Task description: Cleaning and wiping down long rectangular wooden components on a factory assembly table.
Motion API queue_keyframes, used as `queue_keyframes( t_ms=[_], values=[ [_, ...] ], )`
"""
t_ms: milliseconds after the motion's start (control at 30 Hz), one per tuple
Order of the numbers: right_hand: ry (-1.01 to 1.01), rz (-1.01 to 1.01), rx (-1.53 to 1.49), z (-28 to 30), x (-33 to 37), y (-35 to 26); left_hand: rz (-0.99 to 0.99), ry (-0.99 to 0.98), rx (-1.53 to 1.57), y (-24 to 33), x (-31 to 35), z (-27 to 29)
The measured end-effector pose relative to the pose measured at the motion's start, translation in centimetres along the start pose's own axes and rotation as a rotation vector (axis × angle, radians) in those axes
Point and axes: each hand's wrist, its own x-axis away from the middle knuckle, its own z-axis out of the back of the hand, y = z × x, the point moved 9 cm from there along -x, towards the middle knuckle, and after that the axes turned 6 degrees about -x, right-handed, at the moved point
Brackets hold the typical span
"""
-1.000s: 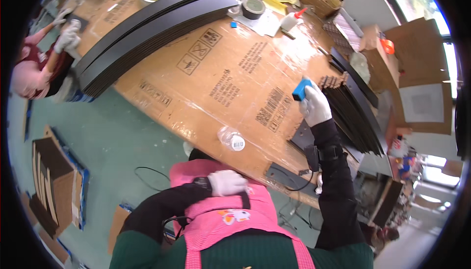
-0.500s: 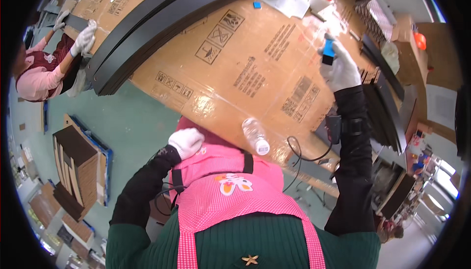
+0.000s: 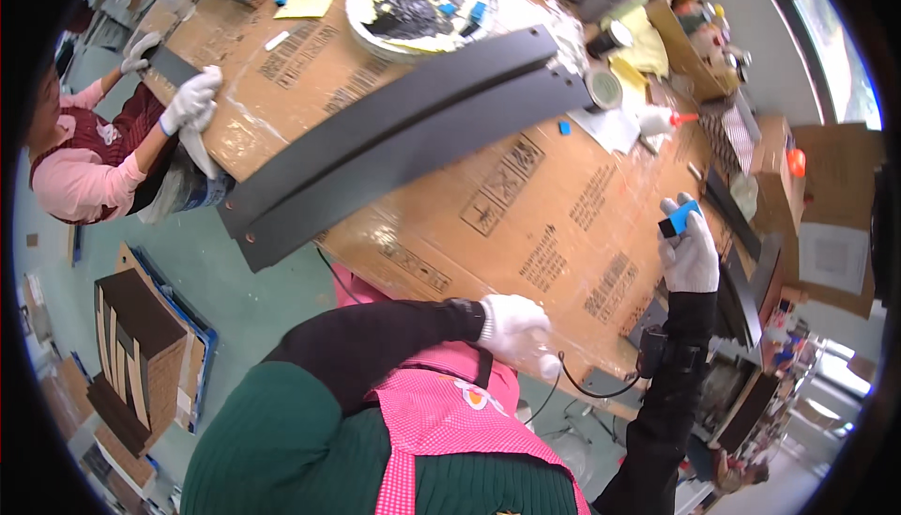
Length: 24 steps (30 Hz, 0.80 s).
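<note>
My left hand, in a white glove, reaches across in front of me to the near edge of the cardboard-covered table. Its fingers close round a small clear plastic bottle with a white cap. The hand covers much of the bottle, whose cap end points toward me. My right hand, also gloved, is raised over the table's right side. Between its fingers is a small blue sponge block with a black end. Left of centre on the table lie long, curved dark grey panels.
A round tub holding dark smeared material stands at the back. Near it are rolls of tape, a white squeeze bottle with a red tip and a small blue piece. A gloved co-worker stands at the left.
My left hand has moved right from my apron and taken hold of the plastic bottle. My right hand keeps the sponge block, now turned. The whole view has shifted, showing more of the table's back.
</note>
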Motion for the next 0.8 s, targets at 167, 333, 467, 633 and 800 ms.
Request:
queue_keyframes(
  t_ms=[167, 333, 467, 633, 800],
  values=[
    [-0.235, 0.223, 0.310, -18.8, -8.6, 1.8, -0.169, 0.574, 0.059, -9.0, 13.7, 10.7],
    [-0.336, 0.681, 0.936, -35.6, -17.1, 4.2, -0.117, 0.693, -0.055, -12.4, 18.0, 14.1],
    [-0.445, 0.725, 1.076, -45.0, -23.8, 11.0, -0.319, 0.773, -0.075, -14.3, 17.9, 12.2],
    [-0.489, 0.717, 1.319, -48.3, -26.7, 16.3, -0.214, 0.712, -0.035, -14.7, 17.0, 12.6],
    [-0.510, 0.587, 1.290, -47.3, -28.9, 18.5, -0.185, 0.738, -0.077, -14.5, 16.1, 11.9]
  ],
)
